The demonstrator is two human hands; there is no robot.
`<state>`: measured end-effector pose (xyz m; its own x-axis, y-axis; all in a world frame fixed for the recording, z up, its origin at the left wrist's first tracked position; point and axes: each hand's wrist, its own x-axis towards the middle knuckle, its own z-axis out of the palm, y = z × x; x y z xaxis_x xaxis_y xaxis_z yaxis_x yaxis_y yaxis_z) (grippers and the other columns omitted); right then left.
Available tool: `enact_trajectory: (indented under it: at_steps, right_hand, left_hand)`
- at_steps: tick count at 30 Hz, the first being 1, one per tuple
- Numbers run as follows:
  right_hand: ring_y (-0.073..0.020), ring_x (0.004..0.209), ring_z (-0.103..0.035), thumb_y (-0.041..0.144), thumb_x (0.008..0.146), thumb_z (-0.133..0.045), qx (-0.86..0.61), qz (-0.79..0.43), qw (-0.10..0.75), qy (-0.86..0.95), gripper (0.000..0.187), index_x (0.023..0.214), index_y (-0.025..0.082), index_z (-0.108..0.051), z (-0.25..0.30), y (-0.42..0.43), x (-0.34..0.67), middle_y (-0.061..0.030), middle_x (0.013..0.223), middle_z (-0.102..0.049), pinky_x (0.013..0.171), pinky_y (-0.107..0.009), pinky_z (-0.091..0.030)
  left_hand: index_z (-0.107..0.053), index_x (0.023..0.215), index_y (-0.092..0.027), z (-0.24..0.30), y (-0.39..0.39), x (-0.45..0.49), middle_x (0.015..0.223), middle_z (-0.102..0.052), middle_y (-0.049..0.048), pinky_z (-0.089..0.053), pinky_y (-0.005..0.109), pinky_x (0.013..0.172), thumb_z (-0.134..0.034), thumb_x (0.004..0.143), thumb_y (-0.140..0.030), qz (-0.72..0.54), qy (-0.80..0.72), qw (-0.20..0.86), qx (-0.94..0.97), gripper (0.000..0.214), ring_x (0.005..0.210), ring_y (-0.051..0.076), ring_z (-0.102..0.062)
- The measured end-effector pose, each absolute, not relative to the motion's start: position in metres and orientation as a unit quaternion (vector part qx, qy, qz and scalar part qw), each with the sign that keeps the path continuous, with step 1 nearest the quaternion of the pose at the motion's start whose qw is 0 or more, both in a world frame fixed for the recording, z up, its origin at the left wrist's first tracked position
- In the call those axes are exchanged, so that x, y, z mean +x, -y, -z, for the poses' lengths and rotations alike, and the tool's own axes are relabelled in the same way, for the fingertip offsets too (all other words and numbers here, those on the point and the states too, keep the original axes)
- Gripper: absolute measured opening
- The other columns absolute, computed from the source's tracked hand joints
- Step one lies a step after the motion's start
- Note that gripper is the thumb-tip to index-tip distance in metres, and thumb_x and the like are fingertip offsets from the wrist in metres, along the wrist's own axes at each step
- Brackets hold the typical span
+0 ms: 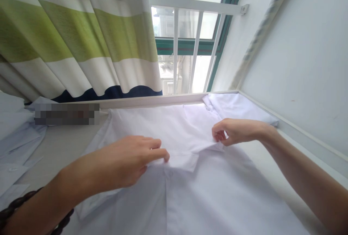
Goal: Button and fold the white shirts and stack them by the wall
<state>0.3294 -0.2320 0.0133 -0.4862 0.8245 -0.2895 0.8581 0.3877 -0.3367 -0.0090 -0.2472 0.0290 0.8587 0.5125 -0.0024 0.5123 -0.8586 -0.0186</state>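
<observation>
A white shirt (206, 195) lies spread flat on the table in front of me, its collar (185, 160) toward the window. My left hand (130, 160) pinches the left side of the collar with its fingertips pressed together. The fingers of my right hand (233, 131) are curled round the collar's right side. Both hands rest on the fabric. A dark beaded bracelet (16, 209) circles my left wrist.
A folded white garment (239, 106) lies at the far right corner by the wall. Pale blue shirts (16, 137) are heaped at the left. A striped curtain (81, 36) and a barred window (190, 39) stand behind the table's raised white edge (152, 100).
</observation>
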Motion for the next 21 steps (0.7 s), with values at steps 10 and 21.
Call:
enact_trajectory:
  at_steps: [10,21]
  right_hand:
    - [-0.0207,0.089,-0.06,0.025,0.087,-0.046,0.542,0.052,-0.09,-0.834,0.02,0.098,0.019,-0.06,-0.002,0.215,0.294,-0.009,0.104,-0.063,0.08,-0.032,-0.046]
    - [-0.0211,0.058,-0.061,0.038,0.082,-0.063,0.738,0.286,-0.231,-0.566,0.025,0.084,0.013,-0.06,0.008,0.105,0.314,-0.0083,0.063,-0.061,0.054,-0.031,-0.049]
  left_hand:
    - [-0.048,0.131,-0.02,0.018,0.185,0.005,0.136,-0.049,0.0081,-0.025,0.041,0.111,-0.024,0.099,-0.045,0.106,0.372,-0.049,-0.921,0.047,0.129,0.02,-0.039]
    - [-0.022,0.15,-0.027,0.066,0.112,-0.04,0.156,-0.019,0.0034,-0.006,0.058,0.112,-0.014,0.093,-0.058,0.023,0.601,-0.003,-0.799,0.065,0.143,0.03,-0.014]
